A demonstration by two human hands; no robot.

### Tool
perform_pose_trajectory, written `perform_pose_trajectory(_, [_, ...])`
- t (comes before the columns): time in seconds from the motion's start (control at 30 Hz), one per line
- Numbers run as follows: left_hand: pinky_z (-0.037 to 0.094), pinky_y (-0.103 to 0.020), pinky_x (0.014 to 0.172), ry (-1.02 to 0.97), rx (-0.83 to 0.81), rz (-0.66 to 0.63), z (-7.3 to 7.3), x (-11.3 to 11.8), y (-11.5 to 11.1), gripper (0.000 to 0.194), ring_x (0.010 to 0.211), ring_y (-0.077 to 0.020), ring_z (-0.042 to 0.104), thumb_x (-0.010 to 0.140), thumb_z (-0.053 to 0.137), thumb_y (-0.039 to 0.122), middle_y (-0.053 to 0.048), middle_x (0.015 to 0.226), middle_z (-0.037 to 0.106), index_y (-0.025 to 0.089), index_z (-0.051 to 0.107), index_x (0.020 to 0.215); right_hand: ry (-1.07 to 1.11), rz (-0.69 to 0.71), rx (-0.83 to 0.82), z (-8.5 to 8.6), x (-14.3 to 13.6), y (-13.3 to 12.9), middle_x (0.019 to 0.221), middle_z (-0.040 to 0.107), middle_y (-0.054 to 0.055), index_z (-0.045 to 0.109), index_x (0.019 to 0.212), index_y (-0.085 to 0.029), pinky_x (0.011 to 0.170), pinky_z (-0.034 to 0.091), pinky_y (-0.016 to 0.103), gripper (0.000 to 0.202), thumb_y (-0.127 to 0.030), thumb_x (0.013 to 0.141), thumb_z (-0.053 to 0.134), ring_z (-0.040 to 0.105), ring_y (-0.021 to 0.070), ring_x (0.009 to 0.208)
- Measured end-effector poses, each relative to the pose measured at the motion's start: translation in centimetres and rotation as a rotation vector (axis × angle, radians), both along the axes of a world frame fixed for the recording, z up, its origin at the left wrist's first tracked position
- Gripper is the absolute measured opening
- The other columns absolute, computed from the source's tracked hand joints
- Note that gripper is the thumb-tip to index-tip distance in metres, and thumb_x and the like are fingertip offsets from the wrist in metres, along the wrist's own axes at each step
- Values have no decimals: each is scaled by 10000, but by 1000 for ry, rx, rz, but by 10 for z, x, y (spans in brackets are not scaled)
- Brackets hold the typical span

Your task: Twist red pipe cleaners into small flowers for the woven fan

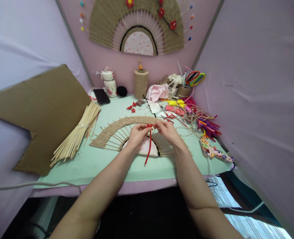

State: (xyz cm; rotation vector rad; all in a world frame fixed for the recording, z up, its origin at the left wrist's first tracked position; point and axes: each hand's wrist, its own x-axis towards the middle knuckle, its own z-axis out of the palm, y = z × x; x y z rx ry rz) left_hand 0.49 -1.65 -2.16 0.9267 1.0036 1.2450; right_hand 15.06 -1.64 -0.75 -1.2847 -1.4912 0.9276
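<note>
Between my two hands is a red pipe cleaner [150,146], its upper end bent into small loops and its tail hanging down. My left hand [138,134] pinches the looped part from the left. On the other side, the fingers of my right hand [167,131] are closed at the same looped end. Below them on the table lies a fan of sticks woven with twine [117,127], with a dotted half-round centre [145,147] edged in black. Part of the fan is hidden by my hands. Small red flower shapes [131,107] lie beyond it.
A bundle of thin sticks [77,132] and a cardboard sheet [42,109] are at left. At the back stand a bottle [109,84] and a twine spool [141,84]. Pipe cleaners [209,126] and a patterned glue gun [214,151] lie right. A finished fan [102,30] hangs on the wall.
</note>
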Motion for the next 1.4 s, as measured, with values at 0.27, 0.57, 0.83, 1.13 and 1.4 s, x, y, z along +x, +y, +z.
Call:
perform_pose_trajectory(0.27, [389,-216,549,64,31,-9,-5,1,-1,188,562,-96,535,577,733,210,-2,630,629,140,644,728,-127,-37,67,2,-8,-7,716,637,18,633,737,-162,631,406,266,176,-335,754,608,543,144,655])
perform_pose_trajectory(0.57, [413,-206,568,-141,-59,-4,2,-2,1,247,549,-79,545,561,748,163,3,620,634,141,619,770,-67,-31,96,-1,-10,-4,735,627,20,628,809,-180,623,395,265,280,-429,844,505,524,145,659])
perform_pose_trajectory(0.83, [453,-210,639,-270,-111,13,5,-4,3,274,649,-85,606,560,743,129,-26,753,673,131,626,808,-5,139,-101,-6,-7,-5,635,582,-17,628,732,-155,547,364,231,309,-464,723,635,472,109,572])
perform_pose_trajectory(1.13, [429,-209,593,-183,-136,-54,18,-8,1,201,647,-96,593,606,681,169,-39,750,677,134,659,803,-36,105,-124,-5,-7,-7,569,516,-37,576,667,-157,487,302,214,172,-326,697,574,416,89,516])
perform_pose_trajectory(1.4, [370,-199,534,-57,-85,-120,18,-13,2,194,572,-72,513,563,774,227,-5,643,621,137,672,701,-30,124,-119,-1,-8,-8,592,535,-39,578,659,-162,517,332,218,139,-290,702,550,447,90,536])
